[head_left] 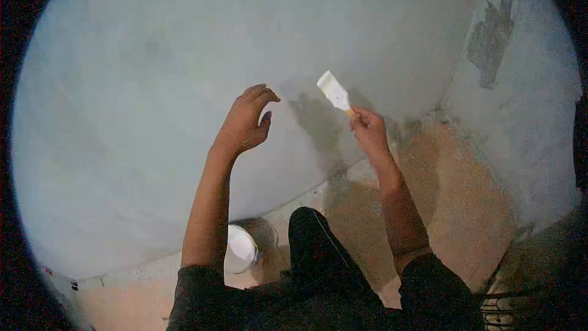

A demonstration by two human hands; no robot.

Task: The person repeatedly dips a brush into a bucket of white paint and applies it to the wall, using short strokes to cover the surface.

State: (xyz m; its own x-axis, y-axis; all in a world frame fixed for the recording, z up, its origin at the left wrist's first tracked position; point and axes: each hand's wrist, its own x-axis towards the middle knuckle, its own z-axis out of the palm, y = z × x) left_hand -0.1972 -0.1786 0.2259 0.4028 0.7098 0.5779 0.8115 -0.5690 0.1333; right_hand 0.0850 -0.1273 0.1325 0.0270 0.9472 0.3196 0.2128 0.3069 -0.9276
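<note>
1. A flat paintbrush [334, 91] is gripped by its handle in the right hand [369, 133]; the fingers are closed around it, and the white head is tilted up and to the left.
2. The brush is positioned before a pale wall [153, 86]; whether the bristles are touching it cannot be told.
3. The left hand [250, 121] is raised near the same wall, half-open, with fingers bent and thumb set apart.
4. Shadows are cast on the wall between the hands.
5. A bucket [256, 252] with a white interior is partly hidden by the left forearm.
6. A dark patch [490, 43] is seen on the right-hand wall [539, 122].
</note>
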